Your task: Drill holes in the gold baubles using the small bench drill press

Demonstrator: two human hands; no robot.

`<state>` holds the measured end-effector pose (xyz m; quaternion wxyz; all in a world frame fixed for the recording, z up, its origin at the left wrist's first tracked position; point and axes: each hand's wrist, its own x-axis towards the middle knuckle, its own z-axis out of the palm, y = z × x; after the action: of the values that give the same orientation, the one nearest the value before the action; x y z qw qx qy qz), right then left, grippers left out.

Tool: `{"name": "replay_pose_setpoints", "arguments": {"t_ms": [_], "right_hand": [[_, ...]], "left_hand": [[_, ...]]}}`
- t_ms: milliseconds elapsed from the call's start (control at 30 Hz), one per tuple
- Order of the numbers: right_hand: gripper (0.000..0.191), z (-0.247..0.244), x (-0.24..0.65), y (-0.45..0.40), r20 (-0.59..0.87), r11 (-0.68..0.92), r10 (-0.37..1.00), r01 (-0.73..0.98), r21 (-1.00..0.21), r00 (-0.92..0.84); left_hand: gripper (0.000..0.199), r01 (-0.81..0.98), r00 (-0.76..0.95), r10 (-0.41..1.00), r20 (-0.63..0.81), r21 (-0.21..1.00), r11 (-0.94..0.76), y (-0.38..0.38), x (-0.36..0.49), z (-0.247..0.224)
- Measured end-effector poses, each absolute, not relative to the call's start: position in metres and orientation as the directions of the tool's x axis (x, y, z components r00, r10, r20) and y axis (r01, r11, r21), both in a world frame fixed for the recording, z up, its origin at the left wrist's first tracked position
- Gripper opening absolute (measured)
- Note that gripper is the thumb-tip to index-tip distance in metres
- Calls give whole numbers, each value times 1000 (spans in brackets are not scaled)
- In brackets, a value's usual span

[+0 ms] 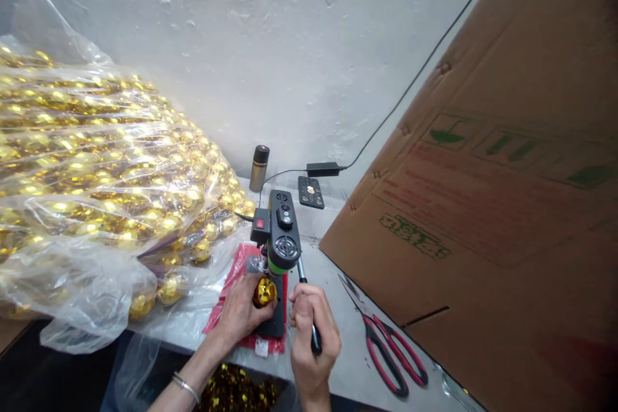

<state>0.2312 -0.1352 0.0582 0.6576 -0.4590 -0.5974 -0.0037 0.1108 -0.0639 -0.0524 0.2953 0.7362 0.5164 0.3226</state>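
A small black bench drill press [284, 232] with a green ring stands on the table, over a red plastic sheet [232, 283]. Under its head my left hand [244, 306] grips a shiny gold ball [265, 293], fingers and thumb around its sides. A bracelet circles that wrist. My right hand [315, 328] is wrapped around the black grip of the lever [316, 340] at the press's right side. The tool tip above the ball is mostly hidden by the press head, so contact cannot be made out.
A clear bag [96, 174] full of gold balls fills the left. Red-handled scissors [386, 347] lie at right, beside a big cardboard box [483, 206]. Behind the press are a spray can [259, 168], a phone [311, 192] and a power adapter [323, 169]. Gold tinsel [239, 389] hangs below the table edge.
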Motion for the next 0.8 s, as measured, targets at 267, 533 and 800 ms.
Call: {"name": "replay_pose_setpoints", "arguments": {"t_ms": [267,533,800], "right_hand": [[29,54,233,-136,780,584,558,534,-612,283],[34,19,233,-131,811,621,482,524,-583,331],[36,1,227,-128,773,636,457,445,-630,440]], "left_hand": [[48,581,271,937,221,739,-342,-65,116,-72],[50,566,285,944,166,766,-305,-67,117,-71],[47,543,276,942,191,777,-317,-70,120,-80]]}}
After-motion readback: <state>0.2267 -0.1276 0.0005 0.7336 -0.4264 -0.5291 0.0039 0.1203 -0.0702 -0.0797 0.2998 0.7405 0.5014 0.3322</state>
